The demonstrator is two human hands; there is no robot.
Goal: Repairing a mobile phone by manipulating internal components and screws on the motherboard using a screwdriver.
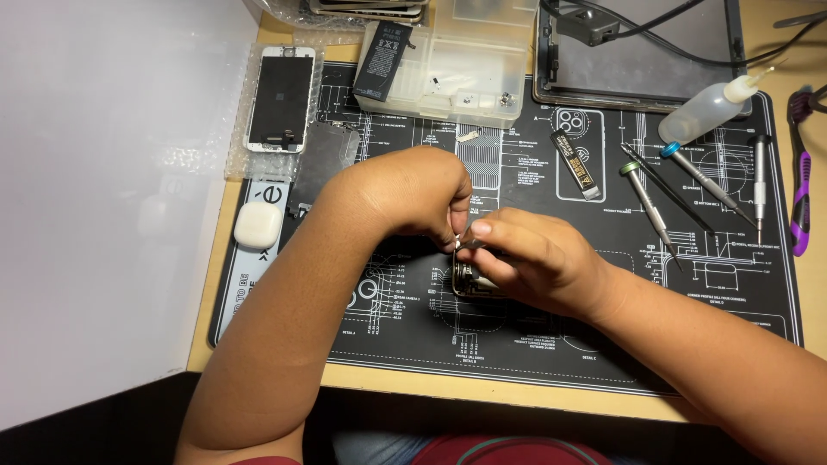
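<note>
Both my hands meet at the middle of a black repair mat (pixel 655 344). My left hand (pixel 405 194) is curled, its fingertips pinching a small metal part (pixel 469 244) just above an opened phone body (pixel 469 280). My right hand (pixel 534 258) lies over that phone body and also grips the same small part with thumb and forefinger. Most of the phone body is hidden under my right hand.
A phone screen (pixel 280 99) lies on bubble wrap at the back left, beside a white earbud case (pixel 258 226). A clear parts box (pixel 469 73) with a black battery (pixel 383 47) stands behind. Several screwdrivers (pixel 650 202), a squeeze bottle (pixel 711 108) and purple-handled pliers (pixel 801 181) lie right.
</note>
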